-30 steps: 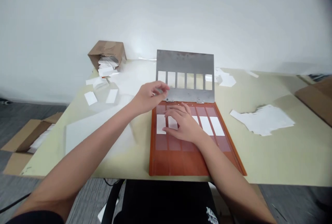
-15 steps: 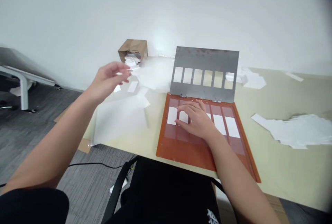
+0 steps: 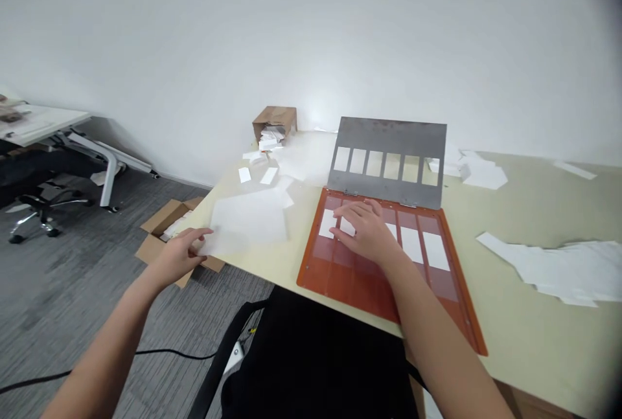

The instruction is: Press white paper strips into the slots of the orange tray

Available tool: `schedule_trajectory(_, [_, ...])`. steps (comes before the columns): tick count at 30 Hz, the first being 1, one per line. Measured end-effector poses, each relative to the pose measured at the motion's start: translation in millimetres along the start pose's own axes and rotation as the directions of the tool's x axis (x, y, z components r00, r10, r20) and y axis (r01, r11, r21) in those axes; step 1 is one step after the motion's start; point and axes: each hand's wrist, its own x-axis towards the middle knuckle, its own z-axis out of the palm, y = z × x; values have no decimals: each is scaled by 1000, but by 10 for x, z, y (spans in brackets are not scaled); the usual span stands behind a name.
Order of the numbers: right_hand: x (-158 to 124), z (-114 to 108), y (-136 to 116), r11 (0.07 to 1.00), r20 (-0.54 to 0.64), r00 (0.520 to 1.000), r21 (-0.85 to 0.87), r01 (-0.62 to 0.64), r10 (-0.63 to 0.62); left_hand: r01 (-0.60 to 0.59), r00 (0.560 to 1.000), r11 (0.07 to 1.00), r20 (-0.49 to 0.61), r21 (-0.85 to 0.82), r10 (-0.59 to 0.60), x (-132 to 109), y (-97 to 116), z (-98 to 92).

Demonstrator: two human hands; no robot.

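Note:
My right hand [image 3: 365, 231] lies flat, fingers spread, on the orange tray [image 3: 340, 280], covering some of the white cards in its slots. Two more white cards [image 3: 424, 248] show to its right. The grey metal lid [image 3: 389, 137] with several windows stands up from the tray's far edge. My left hand [image 3: 177, 257] hangs beyond the table's left edge, fingers loosely stretched and apart, fingertips by the corner of a translucent sheet [image 3: 250, 219]. Nothing shows in it.
A tipped cardboard box [image 3: 275, 120] spills white cards at the table's far left. An open box [image 3: 162, 228] sits on the floor below my left hand. White paper scraps [image 3: 558, 263] lie at the right. Desk legs and a chair [image 3: 43, 212] stand at left.
My left hand left the lid's hinge, swung out left and dropped to the table's left edge. My right hand stayed on the tray. The view turned left.

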Motion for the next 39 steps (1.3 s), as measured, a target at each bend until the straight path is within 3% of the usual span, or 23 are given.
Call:
schedule_trajectory(8, [16,-6,41,1000,1,1000,0,3,-3,-97,995,995,19,-24,97,192,91,-177])
schedule_trajectory(12, [25,-3,56,1000,14,1000,-8,-1,1,-190,981,979,11,-77,192,293,165,-168])
schedule_trajectory(18, [28,19,90,999,49,998,-15,-38,39,-241,966,971,-100,0,239,415,189,-33])
schedule_trajectory(22, [36,21,98,996,76,994,-27,-81,83,-234,948,968,-202,85,247,487,381,-143])
schedule_trajectory(24, [41,9,80,995,98,990,-29,-97,99,-343,903,938,-260,45,342,580,670,-204])
schedule_trajectory(27, [51,-21,34,992,131,983,-33,-125,128,-606,772,779,-354,-160,527,838,1291,-164])
schedule_trajectory(30, [68,-49,-3,987,158,974,-40,-156,161,-721,687,660,-343,-211,640,1193,1905,69])
schedule_trajectory(32, [82,-63,-11,984,173,969,-44,-173,178,-781,623,585,-346,-220,702,1418,2191,273])
schedule_trajectory(34, [92,-80,-10,982,189,963,-44,-185,190,-829,559,517,-350,-214,752,1592,2337,462])
schedule_trajectory(36, [92,-108,-7,980,210,958,-37,-195,198,-856,518,475,-369,-206,772,1694,2352,614])
schedule_trajectory(39, [79,-169,-8,980,222,955,-24,-197,197,-854,519,476,-431,-212,738,1715,2231,765])
